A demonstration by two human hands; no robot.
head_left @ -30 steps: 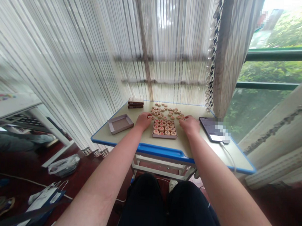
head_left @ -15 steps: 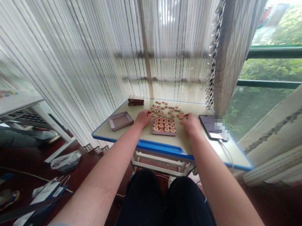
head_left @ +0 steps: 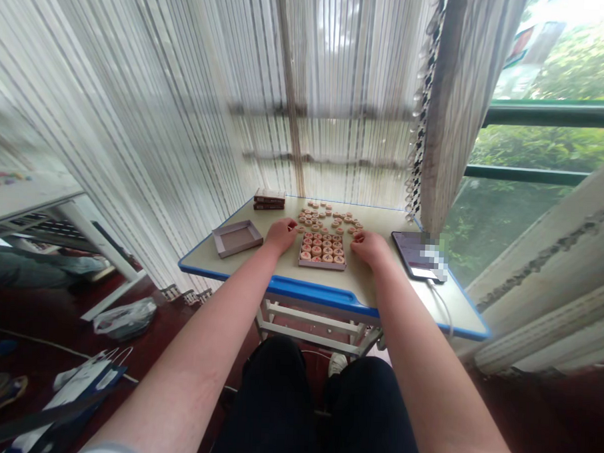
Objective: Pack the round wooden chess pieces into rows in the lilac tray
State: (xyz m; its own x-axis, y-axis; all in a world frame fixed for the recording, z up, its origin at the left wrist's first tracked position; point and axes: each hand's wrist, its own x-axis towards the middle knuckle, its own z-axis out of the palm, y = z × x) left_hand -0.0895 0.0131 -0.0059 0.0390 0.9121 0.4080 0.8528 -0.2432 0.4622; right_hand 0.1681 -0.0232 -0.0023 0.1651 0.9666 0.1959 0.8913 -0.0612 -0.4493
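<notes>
Round wooden xiangqi pieces (head_left: 322, 250) with red and dark characters stand in rows in a shallow box tray (head_left: 322, 265) on the small table. Left of that tray, my left hand (head_left: 282, 236) is closed in a pinch, a pale piece showing at its fingertips. On the other side my right hand (head_left: 370, 247) has its fingers curled together near the tray's right edge, pinching a piece that they mostly hide. Loose xiangqi pieces (head_left: 309, 221) lie scattered behind the tray, between and beyond both hands.
The box lid (head_left: 237, 240) lies open side up at the left. Small stacked boxes (head_left: 269, 199) stand at the back left. A phone (head_left: 417, 257) with a charging cable (head_left: 445, 301) rests at the right. A string curtain (head_left: 346, 141) hangs behind the table.
My right hand has moved inward from the loose pieces to the tray's right edge. The left hand stays beside the tray's left. The whole view has shifted slightly.
</notes>
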